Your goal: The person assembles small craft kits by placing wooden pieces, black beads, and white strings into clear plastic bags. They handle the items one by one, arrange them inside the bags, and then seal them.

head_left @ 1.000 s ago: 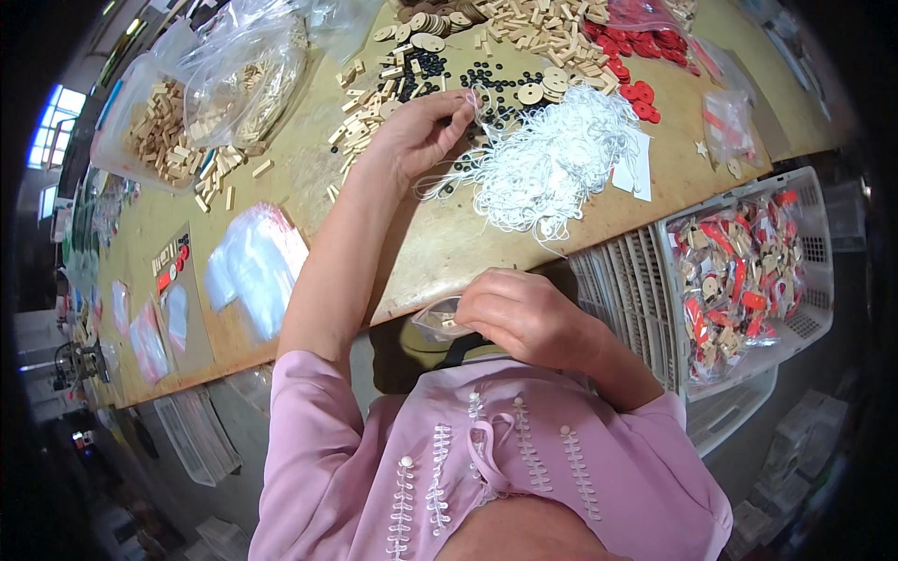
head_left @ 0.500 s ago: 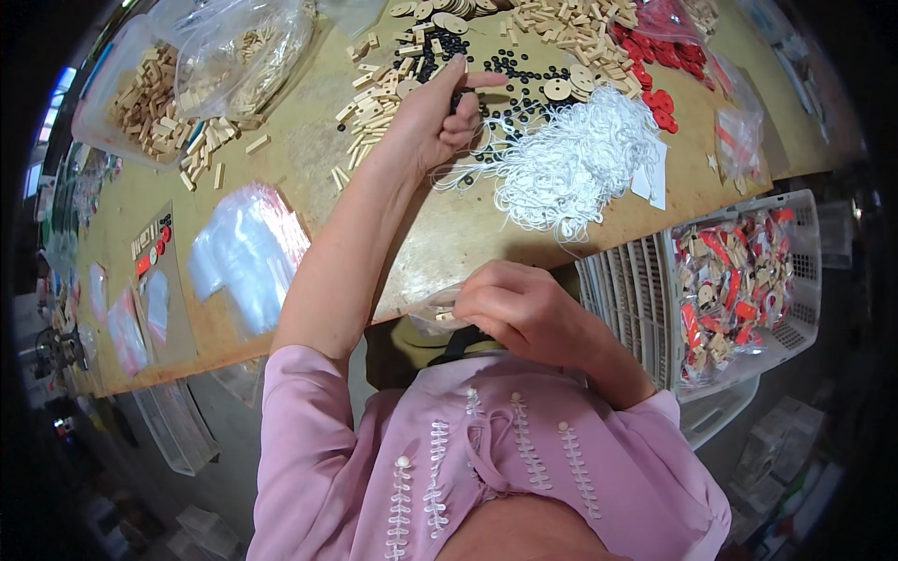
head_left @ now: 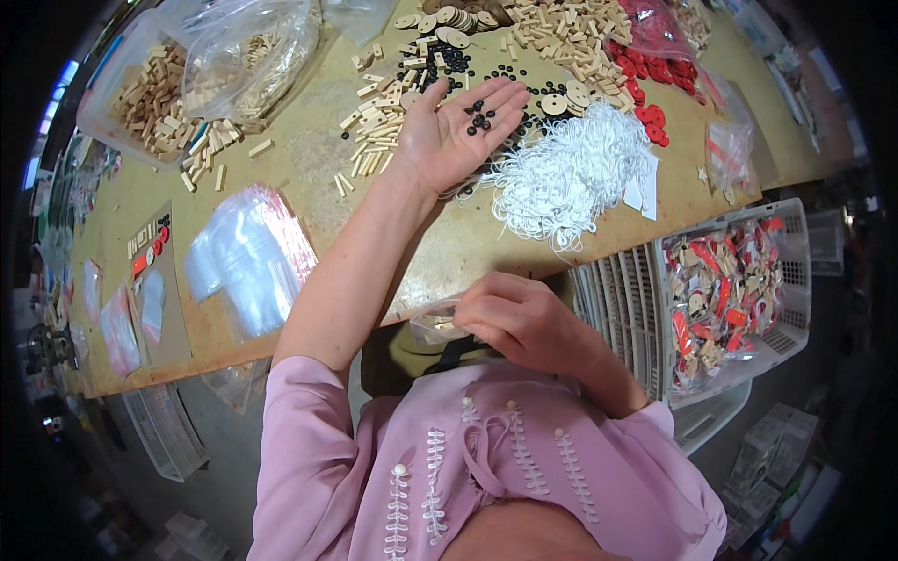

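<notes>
My left hand (head_left: 449,140) reaches out over the table, palm up, with its fingers stretched out. Several small black beads (head_left: 480,116) lie loose on the palm and fingers. Beyond it are more black beads (head_left: 455,62), scattered among wooden discs and blocks. Close to my body, at the table's front edge, my right hand (head_left: 519,318) is closed on a small clear plastic bag (head_left: 436,323). Pale wooden pieces show inside that bag; the rest of its contents is hidden by my fingers. A tangled heap of white cord (head_left: 571,173) lies just right of my left hand.
Small wooden sticks (head_left: 374,136) and red discs (head_left: 652,120) lie on the table (head_left: 281,164). A tub (head_left: 98,117) of wooden blocks stands far left. Flat clear bags (head_left: 245,266) are stacked left of my forearm. A white crate (head_left: 790,280) of filled bags stands at right.
My left hand has turned from fingers curled over the black beads to palm up and spread, with beads on it. My right hand still holds the bag, nearly in place.
</notes>
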Demonstrator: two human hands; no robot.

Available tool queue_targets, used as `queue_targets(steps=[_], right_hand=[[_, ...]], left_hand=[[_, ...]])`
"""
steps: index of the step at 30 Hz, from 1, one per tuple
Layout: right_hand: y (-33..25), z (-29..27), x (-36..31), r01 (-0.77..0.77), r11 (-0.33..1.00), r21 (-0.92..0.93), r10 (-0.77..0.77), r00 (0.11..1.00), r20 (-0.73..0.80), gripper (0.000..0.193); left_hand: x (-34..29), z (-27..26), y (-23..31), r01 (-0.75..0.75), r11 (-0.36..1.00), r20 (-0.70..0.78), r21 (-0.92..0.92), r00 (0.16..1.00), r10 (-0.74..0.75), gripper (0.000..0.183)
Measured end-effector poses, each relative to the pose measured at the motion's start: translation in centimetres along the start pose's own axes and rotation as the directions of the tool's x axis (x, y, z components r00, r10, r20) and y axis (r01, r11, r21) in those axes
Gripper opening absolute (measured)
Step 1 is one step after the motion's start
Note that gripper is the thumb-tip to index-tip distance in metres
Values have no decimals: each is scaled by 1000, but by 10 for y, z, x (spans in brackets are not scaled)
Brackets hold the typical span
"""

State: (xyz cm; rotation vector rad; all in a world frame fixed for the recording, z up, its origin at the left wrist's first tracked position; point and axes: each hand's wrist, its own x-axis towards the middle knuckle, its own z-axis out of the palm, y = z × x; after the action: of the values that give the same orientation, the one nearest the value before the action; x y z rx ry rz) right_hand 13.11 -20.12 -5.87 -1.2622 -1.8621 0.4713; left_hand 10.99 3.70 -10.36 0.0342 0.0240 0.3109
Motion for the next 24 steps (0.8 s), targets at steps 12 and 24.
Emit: queue_targets(steps=[12,24], right_hand=[[2,4,-1,-46,997,67,47,999,-3,7],[4,7,-2,-14,999,52,15,1000,-19,11]], left_hand=[[-2,4,1,12,1000,48,-22,999,-11,60],[-2,3,2,16,1000,89,18,996,-18,62]])
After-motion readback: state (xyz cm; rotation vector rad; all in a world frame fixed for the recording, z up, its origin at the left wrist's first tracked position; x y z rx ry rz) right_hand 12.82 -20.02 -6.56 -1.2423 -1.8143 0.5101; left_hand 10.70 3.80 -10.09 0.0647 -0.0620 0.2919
